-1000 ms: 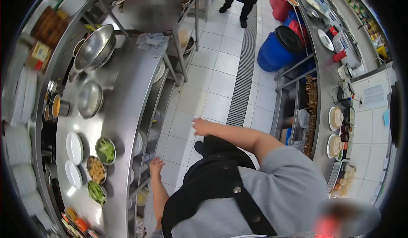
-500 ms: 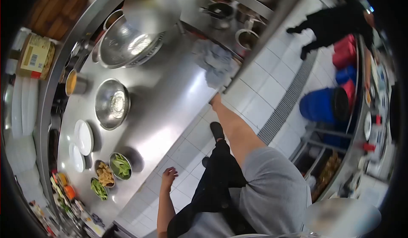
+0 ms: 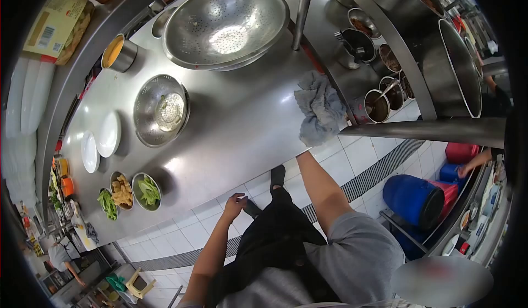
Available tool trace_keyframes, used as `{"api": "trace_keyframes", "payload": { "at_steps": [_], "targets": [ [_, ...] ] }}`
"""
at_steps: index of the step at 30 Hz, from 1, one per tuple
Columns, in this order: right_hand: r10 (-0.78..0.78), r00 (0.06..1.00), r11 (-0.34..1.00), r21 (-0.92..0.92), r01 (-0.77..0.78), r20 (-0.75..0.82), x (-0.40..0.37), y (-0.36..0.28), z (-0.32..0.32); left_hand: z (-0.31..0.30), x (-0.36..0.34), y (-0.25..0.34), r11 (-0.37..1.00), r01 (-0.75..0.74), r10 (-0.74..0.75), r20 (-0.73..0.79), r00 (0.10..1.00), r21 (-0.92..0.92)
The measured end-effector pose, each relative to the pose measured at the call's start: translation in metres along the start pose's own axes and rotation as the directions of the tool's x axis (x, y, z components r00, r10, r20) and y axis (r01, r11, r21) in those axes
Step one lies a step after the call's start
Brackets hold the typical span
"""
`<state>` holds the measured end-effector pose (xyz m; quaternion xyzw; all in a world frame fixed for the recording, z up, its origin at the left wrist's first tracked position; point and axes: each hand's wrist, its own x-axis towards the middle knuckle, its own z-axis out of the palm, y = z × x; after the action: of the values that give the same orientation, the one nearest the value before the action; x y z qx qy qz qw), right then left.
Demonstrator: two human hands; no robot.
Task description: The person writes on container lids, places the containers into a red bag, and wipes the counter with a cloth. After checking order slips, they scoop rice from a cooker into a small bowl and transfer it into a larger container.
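Observation:
My left hand (image 3: 235,206) hangs beside the counter's front edge, above the floor. It is empty, its fingers loosely bent and apart. My right forearm (image 3: 322,190) reaches to the counter edge just below a crumpled grey cloth (image 3: 319,107); the hand's fingers are hidden there. On the steel counter (image 3: 231,137) stand a large colander (image 3: 228,19) and a smaller colander (image 3: 148,107). Nearest my left hand are a steel bowl of green leaves (image 3: 147,191), a bowl of golden-brown pieces (image 3: 122,191) and a dish of cut greens (image 3: 107,204).
Two white plates (image 3: 110,133) lie near the counter's back, with a pot of orange liquid (image 3: 121,55) farther along. A steel post (image 3: 304,14) rises beside the big colander. Sauce pots (image 3: 377,104) stand right. Blue barrels (image 3: 410,198) stand behind; a person's arm (image 3: 476,161) shows nearby.
The view has turned and shifted, bringing the cloth and sauce pots closer. My left hand stays empty by the counter. My right hand's fingers have slipped out of sight at the edge.

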<state>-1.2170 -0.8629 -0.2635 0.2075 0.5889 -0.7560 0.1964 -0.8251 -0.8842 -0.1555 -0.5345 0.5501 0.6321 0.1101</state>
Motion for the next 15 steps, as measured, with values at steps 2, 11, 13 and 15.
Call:
{"api": "trace_keyframes", "payload": {
  "at_steps": [2,11,13,15],
  "targets": [
    [0.032,0.997,0.984,0.17,-0.044,0.074,-0.012,-0.009,-0.005,0.006,0.014,0.008,0.999,0.035,-0.035,-0.029,0.999,-0.005],
    [0.544,0.714,0.817,-0.47,-0.332,0.441,-0.051,-0.051,-0.129,0.044,0.049,0.062,0.551,0.114,-0.106,0.066,0.992,-0.827],
    [0.645,0.649,0.721,-0.603,-0.342,0.403,-0.076,-0.076,-0.122,0.047,0.048,0.062,0.426,0.126,-0.086,0.099,0.991,-0.896],
    [0.743,0.508,0.629,-0.715,-0.305,0.436,-0.071,-0.077,-0.124,0.048,0.045,0.035,0.501,0.09,-0.06,0.07,0.996,-0.861]
  ]
}}
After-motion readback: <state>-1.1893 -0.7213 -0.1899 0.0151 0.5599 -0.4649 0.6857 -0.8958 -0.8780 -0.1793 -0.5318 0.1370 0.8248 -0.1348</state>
